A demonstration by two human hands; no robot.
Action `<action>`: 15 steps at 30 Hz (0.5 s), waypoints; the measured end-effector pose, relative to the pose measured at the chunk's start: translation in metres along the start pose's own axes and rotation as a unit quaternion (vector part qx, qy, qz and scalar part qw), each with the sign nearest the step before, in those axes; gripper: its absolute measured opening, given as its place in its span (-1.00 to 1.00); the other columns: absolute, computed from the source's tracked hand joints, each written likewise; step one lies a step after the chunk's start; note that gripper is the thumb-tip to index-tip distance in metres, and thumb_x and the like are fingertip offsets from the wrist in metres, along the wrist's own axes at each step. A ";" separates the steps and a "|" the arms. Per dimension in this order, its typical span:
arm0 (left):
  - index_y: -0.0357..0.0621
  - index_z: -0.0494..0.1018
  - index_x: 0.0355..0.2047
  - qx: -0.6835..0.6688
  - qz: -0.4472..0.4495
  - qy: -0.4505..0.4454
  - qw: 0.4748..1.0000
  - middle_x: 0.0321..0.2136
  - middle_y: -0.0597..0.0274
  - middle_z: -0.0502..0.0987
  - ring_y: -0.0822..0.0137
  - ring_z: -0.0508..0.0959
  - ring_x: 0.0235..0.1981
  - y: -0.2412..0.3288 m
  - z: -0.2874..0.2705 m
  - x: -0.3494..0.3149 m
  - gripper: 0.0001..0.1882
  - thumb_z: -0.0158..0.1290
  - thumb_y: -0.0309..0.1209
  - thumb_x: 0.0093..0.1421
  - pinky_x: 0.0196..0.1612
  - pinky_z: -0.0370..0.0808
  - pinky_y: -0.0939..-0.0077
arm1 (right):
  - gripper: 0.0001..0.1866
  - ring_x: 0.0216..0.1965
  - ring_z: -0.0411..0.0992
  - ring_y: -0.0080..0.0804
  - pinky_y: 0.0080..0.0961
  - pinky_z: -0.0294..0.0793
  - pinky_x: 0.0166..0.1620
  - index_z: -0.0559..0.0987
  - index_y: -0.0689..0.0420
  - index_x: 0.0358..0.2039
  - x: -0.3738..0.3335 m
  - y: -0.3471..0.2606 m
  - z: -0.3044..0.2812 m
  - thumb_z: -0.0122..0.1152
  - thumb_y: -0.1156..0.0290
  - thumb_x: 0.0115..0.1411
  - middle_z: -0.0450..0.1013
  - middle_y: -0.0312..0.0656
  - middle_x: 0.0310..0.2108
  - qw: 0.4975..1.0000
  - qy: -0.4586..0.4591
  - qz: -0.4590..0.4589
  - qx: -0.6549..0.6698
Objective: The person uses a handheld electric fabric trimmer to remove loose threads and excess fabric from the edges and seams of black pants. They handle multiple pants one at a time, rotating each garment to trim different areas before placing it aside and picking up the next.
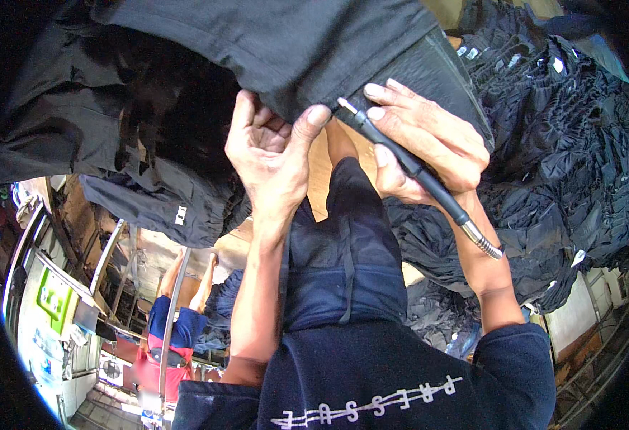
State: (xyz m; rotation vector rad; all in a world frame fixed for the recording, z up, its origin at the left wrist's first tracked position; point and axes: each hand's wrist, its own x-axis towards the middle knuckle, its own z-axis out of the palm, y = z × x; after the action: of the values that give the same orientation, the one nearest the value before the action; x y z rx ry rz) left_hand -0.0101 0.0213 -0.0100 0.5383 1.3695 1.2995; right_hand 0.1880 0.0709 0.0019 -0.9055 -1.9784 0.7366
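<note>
Where garment (pixel 271 43) folds over, tool tip (pixel 344 104) hidden, fingers (pixel 314 118) pinching.

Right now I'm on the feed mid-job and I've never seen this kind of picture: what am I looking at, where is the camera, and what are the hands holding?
There is one picture, from a wide fisheye camera worn on a person's head and looking down, so straight edges bend near the rim. No machine: two bare hands, with the forearms coming in from below. The left hand pinches the edge of a black garment held up in front. The right hand has its grip around a thin black pen-like tool that ends in a flexible metal hose, its tip at the fabric edge. A big heap of dark garments lies to the right. Lower left, another person stands by metal rails.
</note>
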 end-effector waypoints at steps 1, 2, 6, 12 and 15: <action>-0.34 0.37 0.23 0.002 0.002 0.000 1.000 0.08 -0.01 0.62 0.27 0.65 0.10 0.000 0.000 0.000 -0.40 0.40 -0.63 0.26 0.23 0.59 0.41 | -0.71 -0.08 0.76 -0.03 -0.04 0.75 0.14 0.77 0.32 -0.21 0.000 0.001 0.000 0.39 0.62 -0.01 0.72 0.00 -0.27 1.000 0.004 -0.001 -0.001; -0.34 0.37 0.23 0.004 0.004 0.000 1.000 0.08 -0.01 0.62 0.27 0.65 0.10 -0.001 0.000 0.001 -0.40 0.40 -0.63 0.26 0.23 0.59 0.41 | -0.71 -0.08 0.76 -0.03 -0.04 0.76 0.14 0.77 0.32 -0.21 -0.001 0.001 0.000 0.39 0.62 -0.02 0.72 0.00 -0.27 1.000 0.001 -0.001 -0.003; -0.34 0.37 0.25 -0.009 0.012 0.003 1.000 0.07 0.00 0.63 0.27 0.65 0.09 -0.002 0.000 0.001 -0.39 0.40 -0.64 0.26 0.23 0.60 0.41 | -0.70 -0.08 0.76 -0.02 -0.05 0.76 0.13 0.77 0.32 -0.21 -0.002 0.000 -0.001 0.39 0.63 -0.03 0.72 0.00 -0.27 1.000 0.000 0.008 -0.007; -0.32 0.36 0.28 0.001 0.012 -0.006 1.000 0.08 0.03 0.63 0.27 0.64 0.11 -0.004 -0.002 0.003 -0.35 0.39 -0.67 0.24 0.24 0.60 0.40 | -0.70 -0.09 0.77 -0.02 -0.05 0.77 0.13 0.77 0.32 -0.21 -0.001 0.000 -0.002 0.39 0.62 -0.04 0.72 -0.01 -0.28 1.000 0.009 0.011 -0.015; -0.30 0.36 0.29 -0.005 0.007 -0.004 1.000 0.09 0.03 0.63 0.27 0.64 0.12 -0.005 -0.002 0.002 -0.34 0.40 -0.66 0.24 0.25 0.59 0.38 | -0.70 -0.10 0.77 -0.02 -0.05 0.77 0.12 0.76 0.32 -0.22 -0.001 0.001 -0.002 0.39 0.62 -0.04 0.71 -0.01 -0.28 1.000 0.020 0.014 -0.017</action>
State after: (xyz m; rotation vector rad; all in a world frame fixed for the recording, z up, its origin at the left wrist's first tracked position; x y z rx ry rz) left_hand -0.0112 0.0210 -0.0158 0.5463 1.3547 1.3135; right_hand 0.1904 0.0709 0.0018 -0.9630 -1.9527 0.6964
